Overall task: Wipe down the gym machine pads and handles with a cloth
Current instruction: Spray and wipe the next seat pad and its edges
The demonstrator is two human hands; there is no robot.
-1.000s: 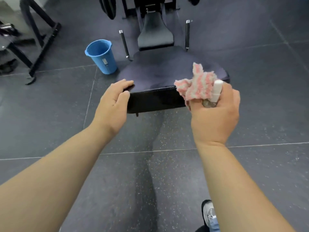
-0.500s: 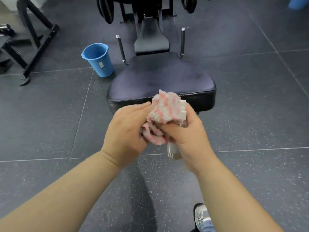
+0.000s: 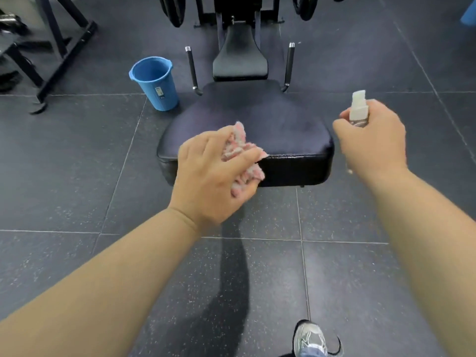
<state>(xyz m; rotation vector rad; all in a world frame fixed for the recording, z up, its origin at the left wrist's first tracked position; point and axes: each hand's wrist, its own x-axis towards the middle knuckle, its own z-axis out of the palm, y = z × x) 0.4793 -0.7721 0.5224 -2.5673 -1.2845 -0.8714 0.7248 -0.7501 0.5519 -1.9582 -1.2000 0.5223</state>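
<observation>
Blue bucket (image 3: 154,83), left hand (image 3: 208,176) gripping cloth (image 3: 238,148), right hand (image 3: 373,140) gripping bottle (image 3: 358,110)

Left hand (image 3: 206,176), right hand (image 3: 373,140) — both curled

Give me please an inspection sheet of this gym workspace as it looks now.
Surface: dark speckled rubber floor tiles.
Job's things: large black padded seat; smaller black pad beyond it; two black handles with chrome tips beside that; pink-and-white fluffy cloth.
Clutter: blue plastic bucket on the floor, left of the seat.
Hands: left hand grips the cloth at the seat's near edge, contact unclear; right hand holds a clear spray bottle with white cap, right of the seat.
Cables: nothing seen.
Surroundings: black metal frame far left; weight plates at top; grey shoe at bottom.
</observation>
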